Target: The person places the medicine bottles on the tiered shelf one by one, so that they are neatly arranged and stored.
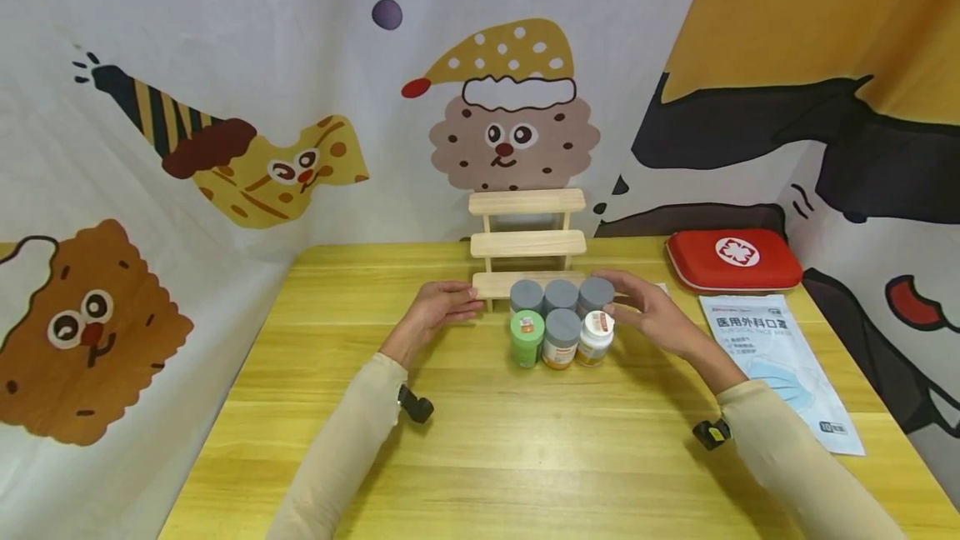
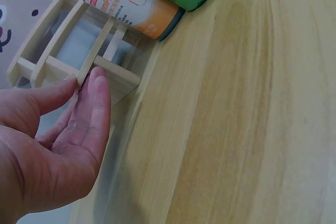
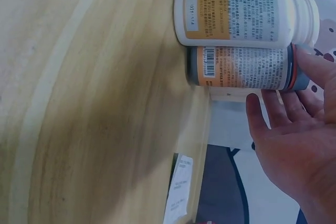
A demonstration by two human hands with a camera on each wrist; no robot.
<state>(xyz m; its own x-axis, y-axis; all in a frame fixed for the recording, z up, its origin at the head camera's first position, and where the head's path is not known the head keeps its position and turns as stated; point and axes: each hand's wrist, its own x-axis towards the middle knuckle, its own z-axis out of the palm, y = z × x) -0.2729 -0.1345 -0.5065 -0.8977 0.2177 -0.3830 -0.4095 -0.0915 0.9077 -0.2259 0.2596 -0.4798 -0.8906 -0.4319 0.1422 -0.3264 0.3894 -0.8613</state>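
Rear-right jar [image 3: 241, 69] on the worktop [image 1: 510, 448], between my right fingers [image 3: 256, 113]
They curve round its grey lid [image 1: 593, 293], how firmly I can't tell; my left fingers [image 2: 96, 111] pinch the wooden stand [image 1: 528, 243]. A light, level grip should spare the white bottle [image 3: 236, 17] alongside.

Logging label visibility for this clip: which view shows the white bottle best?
Right wrist: the white bottle appears large, its printed label facing the camera. The head view shows it small, from above; the left wrist view doesn't show it.
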